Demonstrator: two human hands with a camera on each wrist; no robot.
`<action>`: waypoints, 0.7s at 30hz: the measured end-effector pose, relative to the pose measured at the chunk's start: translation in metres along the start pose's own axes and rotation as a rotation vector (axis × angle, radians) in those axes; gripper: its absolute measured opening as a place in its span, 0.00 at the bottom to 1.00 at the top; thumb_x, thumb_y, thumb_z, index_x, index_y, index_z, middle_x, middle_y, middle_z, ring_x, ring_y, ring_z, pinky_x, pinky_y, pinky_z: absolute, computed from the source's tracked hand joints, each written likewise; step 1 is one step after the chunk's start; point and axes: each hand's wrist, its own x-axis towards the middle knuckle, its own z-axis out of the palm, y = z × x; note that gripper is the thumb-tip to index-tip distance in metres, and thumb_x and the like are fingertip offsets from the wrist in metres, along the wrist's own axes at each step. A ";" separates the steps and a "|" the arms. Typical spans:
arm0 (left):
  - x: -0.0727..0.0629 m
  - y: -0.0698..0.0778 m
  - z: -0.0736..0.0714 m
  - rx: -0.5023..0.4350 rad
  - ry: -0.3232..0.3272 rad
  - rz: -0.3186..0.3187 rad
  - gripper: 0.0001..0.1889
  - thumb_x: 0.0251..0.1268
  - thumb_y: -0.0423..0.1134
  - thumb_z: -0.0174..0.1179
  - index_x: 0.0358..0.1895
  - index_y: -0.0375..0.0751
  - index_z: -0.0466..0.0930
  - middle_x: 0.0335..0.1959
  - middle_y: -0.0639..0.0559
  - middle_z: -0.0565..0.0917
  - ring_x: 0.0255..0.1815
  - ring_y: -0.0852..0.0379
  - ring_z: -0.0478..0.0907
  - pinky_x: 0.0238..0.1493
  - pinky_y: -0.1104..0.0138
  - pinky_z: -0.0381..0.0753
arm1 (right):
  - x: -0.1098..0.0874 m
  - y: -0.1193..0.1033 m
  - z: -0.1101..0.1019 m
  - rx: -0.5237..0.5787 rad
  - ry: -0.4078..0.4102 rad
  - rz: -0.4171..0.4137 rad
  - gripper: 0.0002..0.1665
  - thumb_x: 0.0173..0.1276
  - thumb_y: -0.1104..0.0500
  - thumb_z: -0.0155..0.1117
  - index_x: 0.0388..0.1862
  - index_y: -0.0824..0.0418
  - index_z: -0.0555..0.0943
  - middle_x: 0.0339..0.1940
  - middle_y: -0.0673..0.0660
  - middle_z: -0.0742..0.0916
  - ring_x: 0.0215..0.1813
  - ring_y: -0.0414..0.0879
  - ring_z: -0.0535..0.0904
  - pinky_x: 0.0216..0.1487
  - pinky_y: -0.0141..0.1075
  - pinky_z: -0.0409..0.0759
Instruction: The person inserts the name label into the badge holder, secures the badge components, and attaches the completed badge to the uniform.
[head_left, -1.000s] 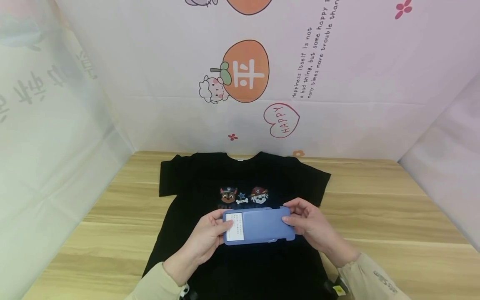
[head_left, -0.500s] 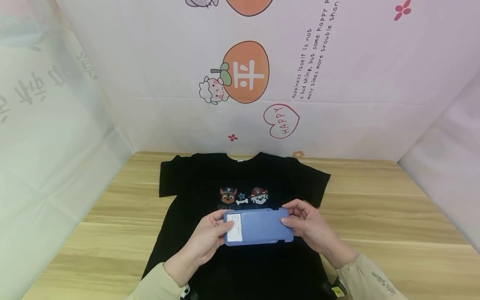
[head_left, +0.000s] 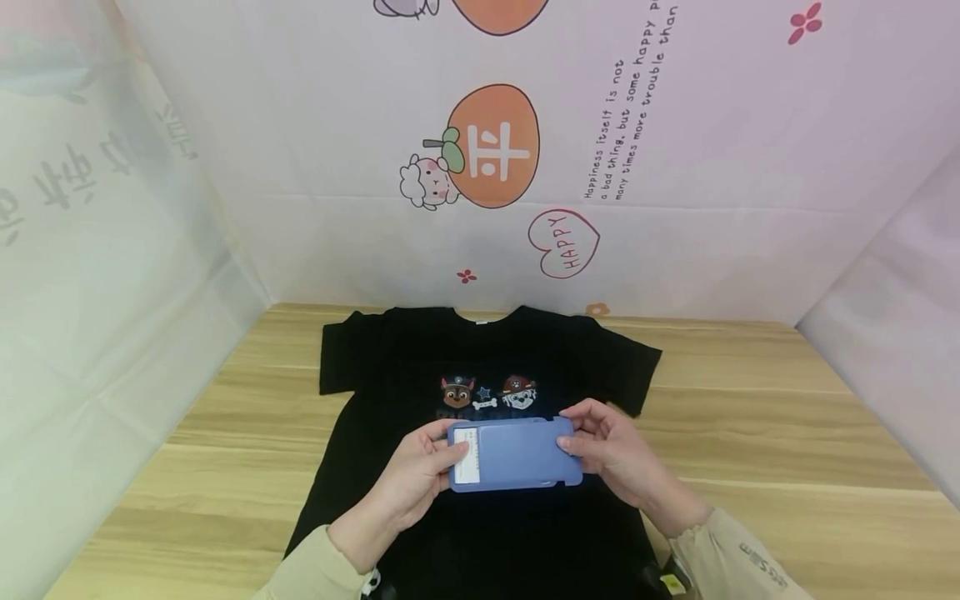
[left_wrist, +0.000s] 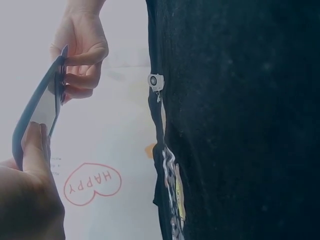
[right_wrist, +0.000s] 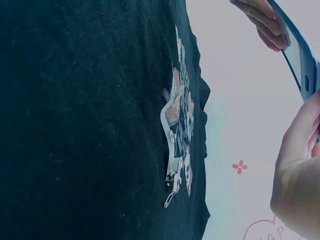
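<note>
A blue sliding card holder (head_left: 517,454) is held level above a black T-shirt (head_left: 465,533). Its left end shows a strip of white printed card (head_left: 467,456). My left hand (head_left: 416,467) grips that end, thumb on the card face and fingers behind. At the other end my right hand (head_left: 615,454) pinches the blue sliding part (head_left: 525,450) between thumb and fingers. In the right wrist view, a pale strap with a metal clasp (right_wrist: 172,180) lies on the shirt; the holder and hands hide it from the head view.
The T-shirt lies spread on a wooden table (head_left: 780,417), neck at the far edge, with cartoon dog heads (head_left: 487,392) on its chest. A white printed cloth wall (head_left: 337,208) stands behind, and pale cloth walls rise at both sides.
My right hand has moved slightly left, pushing the blue sliding part further into the holder. Less of the white card shows now. My left hand has stayed nearly still.
</note>
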 end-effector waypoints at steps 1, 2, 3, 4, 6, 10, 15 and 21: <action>0.000 0.000 0.000 -0.001 -0.001 0.000 0.20 0.69 0.28 0.49 0.61 0.23 0.62 0.47 0.41 0.84 0.41 0.60 0.83 0.44 0.66 0.83 | 0.000 0.000 0.000 -0.002 0.004 0.001 0.13 0.67 0.66 0.60 0.42 0.47 0.76 0.37 0.46 0.79 0.41 0.38 0.78 0.44 0.39 0.84; 0.001 0.000 0.001 -0.002 -0.001 0.001 0.20 0.69 0.28 0.49 0.61 0.23 0.62 0.47 0.41 0.84 0.40 0.60 0.83 0.44 0.66 0.83 | 0.000 -0.001 0.001 -0.002 0.008 0.003 0.12 0.67 0.65 0.60 0.42 0.47 0.77 0.37 0.46 0.79 0.41 0.38 0.78 0.44 0.39 0.84; 0.001 0.001 0.001 -0.002 -0.001 0.002 0.20 0.69 0.28 0.49 0.61 0.23 0.62 0.47 0.41 0.84 0.40 0.60 0.83 0.44 0.66 0.83 | 0.000 -0.001 0.001 -0.002 0.012 0.005 0.12 0.66 0.64 0.61 0.42 0.47 0.77 0.37 0.47 0.79 0.41 0.38 0.77 0.44 0.39 0.84; 0.001 0.001 0.002 -0.001 -0.002 0.002 0.20 0.69 0.28 0.49 0.62 0.23 0.62 0.48 0.41 0.84 0.40 0.60 0.83 0.44 0.65 0.83 | 0.000 -0.002 0.001 -0.001 0.017 0.007 0.12 0.66 0.64 0.62 0.42 0.47 0.77 0.37 0.47 0.79 0.41 0.38 0.77 0.44 0.39 0.84; 0.001 0.001 0.002 0.001 -0.001 0.002 0.21 0.69 0.28 0.49 0.62 0.23 0.62 0.49 0.39 0.83 0.41 0.59 0.83 0.44 0.65 0.83 | -0.001 -0.002 0.002 0.002 0.029 0.011 0.11 0.66 0.63 0.63 0.41 0.47 0.77 0.36 0.46 0.79 0.41 0.38 0.77 0.44 0.38 0.83; 0.002 0.001 0.004 0.001 0.002 0.002 0.20 0.69 0.28 0.49 0.62 0.23 0.62 0.50 0.38 0.83 0.41 0.59 0.83 0.45 0.64 0.83 | -0.001 -0.002 0.003 0.003 0.053 0.022 0.11 0.65 0.62 0.64 0.41 0.47 0.77 0.36 0.47 0.79 0.40 0.39 0.78 0.44 0.38 0.83; 0.002 0.001 0.004 -0.002 0.003 0.002 0.20 0.69 0.28 0.48 0.61 0.23 0.62 0.49 0.39 0.83 0.41 0.58 0.83 0.45 0.64 0.83 | -0.001 0.000 0.005 0.014 0.088 0.035 0.11 0.62 0.62 0.67 0.40 0.47 0.79 0.35 0.47 0.80 0.39 0.38 0.78 0.44 0.37 0.83; 0.001 0.002 0.005 0.004 0.007 0.002 0.19 0.69 0.28 0.48 0.61 0.23 0.62 0.49 0.39 0.83 0.42 0.58 0.83 0.45 0.64 0.83 | 0.000 0.002 0.007 0.025 0.102 0.028 0.11 0.62 0.61 0.67 0.39 0.46 0.80 0.36 0.47 0.80 0.39 0.38 0.78 0.44 0.37 0.83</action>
